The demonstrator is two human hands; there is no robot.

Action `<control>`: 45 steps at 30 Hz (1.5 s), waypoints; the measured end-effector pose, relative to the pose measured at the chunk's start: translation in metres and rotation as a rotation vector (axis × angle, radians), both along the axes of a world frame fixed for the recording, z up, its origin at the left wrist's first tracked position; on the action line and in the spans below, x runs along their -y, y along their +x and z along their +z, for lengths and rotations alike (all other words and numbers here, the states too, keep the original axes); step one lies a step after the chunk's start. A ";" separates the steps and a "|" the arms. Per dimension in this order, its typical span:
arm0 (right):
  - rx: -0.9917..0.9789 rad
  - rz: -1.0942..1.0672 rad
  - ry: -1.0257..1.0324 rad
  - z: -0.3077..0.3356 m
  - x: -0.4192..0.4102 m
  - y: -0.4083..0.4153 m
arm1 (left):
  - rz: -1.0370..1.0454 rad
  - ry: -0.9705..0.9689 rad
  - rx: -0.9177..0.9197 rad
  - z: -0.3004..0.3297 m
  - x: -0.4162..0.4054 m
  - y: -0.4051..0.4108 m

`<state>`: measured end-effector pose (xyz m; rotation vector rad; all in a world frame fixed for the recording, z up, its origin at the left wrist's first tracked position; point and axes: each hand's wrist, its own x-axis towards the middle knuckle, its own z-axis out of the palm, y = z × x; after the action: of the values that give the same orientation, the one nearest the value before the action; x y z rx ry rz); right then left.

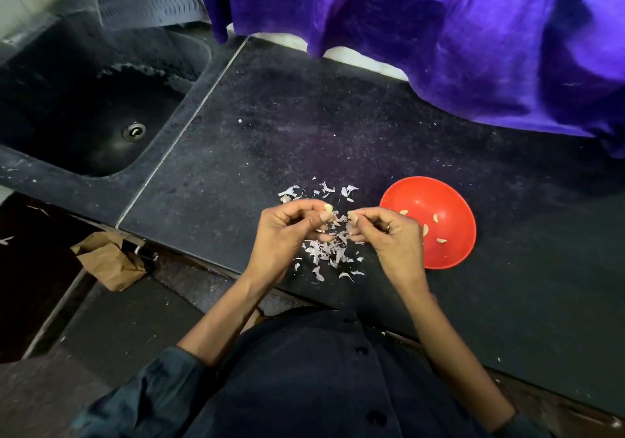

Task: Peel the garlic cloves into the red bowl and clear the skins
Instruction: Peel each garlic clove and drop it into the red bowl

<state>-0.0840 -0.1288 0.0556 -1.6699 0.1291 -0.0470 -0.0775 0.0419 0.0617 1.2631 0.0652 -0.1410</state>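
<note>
- Pale, papery garlic skins (324,248) lay scattered on the dark stone counter (304,126), heaped below and between the two hands, with a smaller patch just beyond them.
- Left hand (291,231) was curled, its thumb and fingertips pinching a small garlic clove (328,208) held above the skin pile.
- Right hand (389,234) was likewise curled; its thumb and forefinger nipped a small pale piece (351,216) close to the clove, though whether this was skin or a second clove could not be told.
- Step in hand, as judged: stripping the skin from the clove. It would go best with the clove pinched near one end, the skin caught at its loose edge and drawn along the length, and the work kept over the existing heap so that flakes fell together and not into the bowl.
- Red bowl (449,197) stood on the counter just to the right of the right hand, partly hidden behind it, and apart from the main heap of skins.
- Bowl contents: several peeled cloves (425,229), lying loosely apart on its floor; no skins were evident among them.
- Dark sink (101,75) at far left, set into the counter, appeared to hold nothing but pale residue on its wall.
- Brown paper bag (108,261) lay crumpled below the counter's edge; its contents were not visible.
- Task progress, as judged: peeling partly done, skins not yet cleared.
</note>
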 end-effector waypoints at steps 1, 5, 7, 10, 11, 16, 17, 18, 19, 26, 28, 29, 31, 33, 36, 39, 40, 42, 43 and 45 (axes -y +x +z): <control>-0.008 -0.003 -0.013 0.000 0.001 0.001 | -0.012 0.006 -0.006 -0.001 0.000 0.000; -0.006 -0.009 -0.010 0.004 0.000 0.004 | -0.029 0.033 -0.006 -0.001 -0.001 0.000; -0.009 0.017 -0.024 0.002 0.000 0.005 | -0.039 0.044 0.006 -0.001 -0.001 0.000; -0.018 0.050 -0.039 0.001 0.001 0.005 | -0.045 0.091 0.014 -0.003 0.000 0.000; -0.014 0.066 -0.046 0.002 0.000 0.005 | -0.039 0.119 0.013 -0.004 -0.001 0.000; 0.047 0.183 -0.093 0.007 -0.007 0.007 | -0.082 0.300 0.059 -0.005 -0.003 0.002; 0.055 0.184 -0.091 0.006 -0.007 0.007 | -0.087 0.314 0.063 -0.004 -0.002 0.002; 0.058 0.181 -0.080 0.005 -0.007 0.007 | -0.088 0.320 0.065 -0.002 -0.002 0.002; 0.050 0.178 -0.053 0.005 -0.007 0.007 | -0.093 0.325 0.068 -0.002 -0.002 0.002; -0.030 0.210 0.111 0.010 -0.011 0.006 | -0.126 0.426 0.092 0.000 -0.005 0.003; -0.090 0.135 0.221 0.011 -0.012 0.005 | -0.101 0.376 0.089 0.001 -0.006 0.003; -0.125 0.098 0.290 0.011 -0.012 0.005 | -0.073 0.345 0.081 0.000 -0.007 0.004; -0.167 0.063 0.388 0.012 -0.010 0.004 | -0.031 0.315 0.080 -0.002 -0.008 0.004; -0.189 0.054 0.427 0.013 -0.010 0.004 | -0.049 0.347 0.110 -0.003 -0.006 0.005; -0.218 0.040 0.451 0.013 -0.010 0.003 | -0.085 0.336 0.142 0.001 0.001 0.006; -0.228 0.043 0.473 0.013 -0.008 0.002 | -0.071 0.216 0.114 0.007 0.007 0.007; -0.229 0.045 0.474 0.013 -0.007 0.002 | -0.075 0.201 0.108 0.007 0.008 0.007; -0.234 0.042 0.481 0.015 -0.007 0.000 | -0.091 0.187 0.108 0.007 0.009 0.007; -0.236 0.040 0.484 0.016 -0.007 0.000 | -0.092 0.184 0.114 0.007 0.010 0.007; -0.245 0.050 0.478 0.017 -0.008 -0.001 | -0.081 0.184 0.130 0.008 0.010 0.007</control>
<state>-0.0850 -0.1205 0.0723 -1.1945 0.2618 0.2122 -0.0707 0.0323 0.0699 1.4559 -0.0868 -0.1250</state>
